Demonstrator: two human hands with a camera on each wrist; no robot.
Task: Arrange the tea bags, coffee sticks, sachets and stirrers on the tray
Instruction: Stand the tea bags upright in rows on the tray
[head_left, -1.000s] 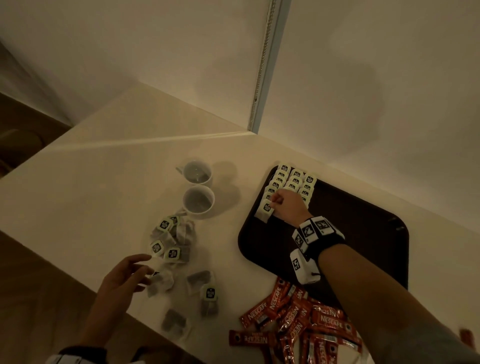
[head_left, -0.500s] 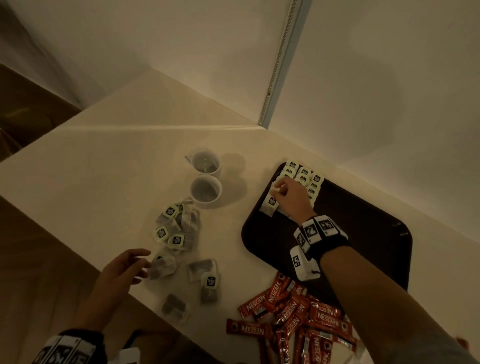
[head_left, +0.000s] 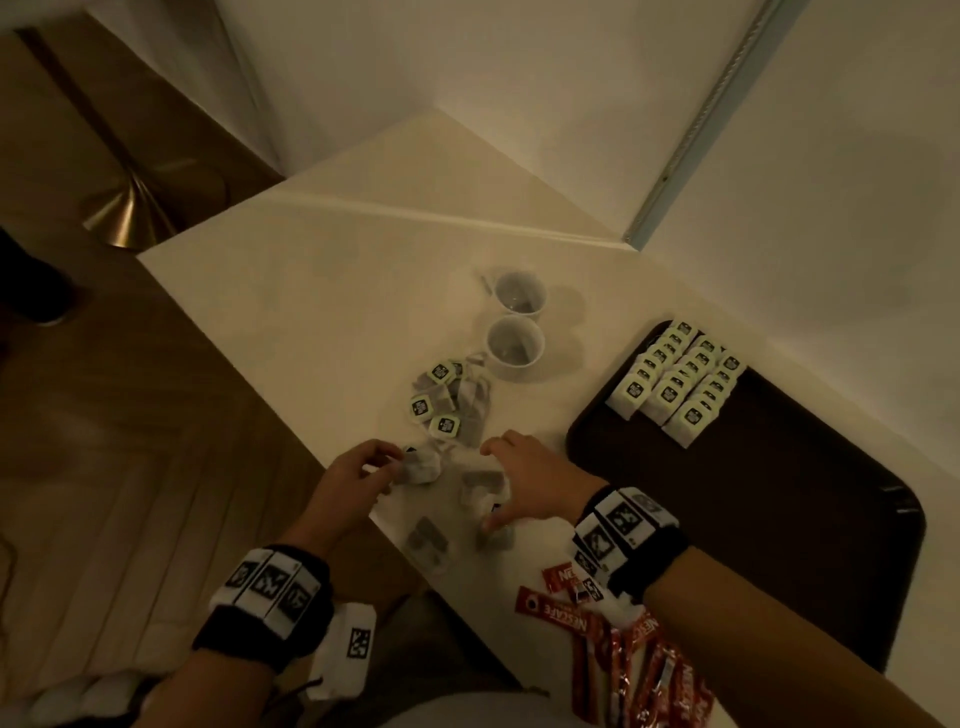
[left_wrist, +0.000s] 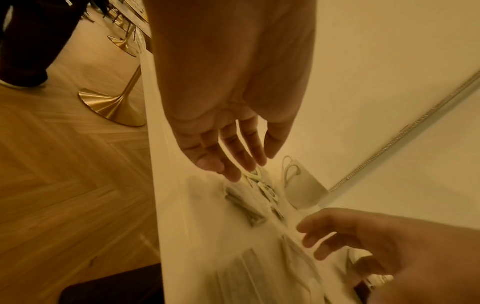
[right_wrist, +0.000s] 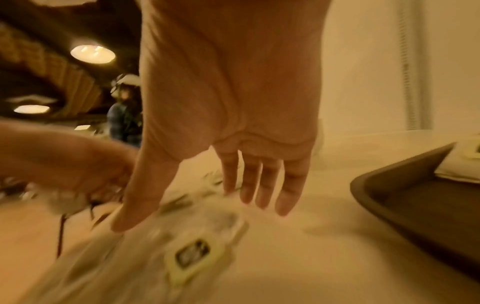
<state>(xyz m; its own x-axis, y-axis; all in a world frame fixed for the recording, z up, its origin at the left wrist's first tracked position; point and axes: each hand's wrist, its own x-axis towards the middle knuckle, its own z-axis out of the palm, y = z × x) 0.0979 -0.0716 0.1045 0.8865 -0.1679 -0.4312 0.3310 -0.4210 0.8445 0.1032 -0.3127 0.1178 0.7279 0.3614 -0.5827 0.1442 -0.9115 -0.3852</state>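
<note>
Lying btwn both hands (head_left: 358, 480), loose tea bags (head_left: 483, 480), tray (head_left: 779, 519) right

Both forearms reach forward side by side, each wrist wrapped in a black band carrying white marker blocks. The left hand (head_left: 349, 480) is turned palm down with its fingers (left_wrist: 235, 150) loosely extended and slightly spread, gripping nothing. The right hand (head_left: 527, 480) lies close beside it, palm down, thumb splayed wide from its nearly straight fingers (right_wrist: 267, 183).
</note>
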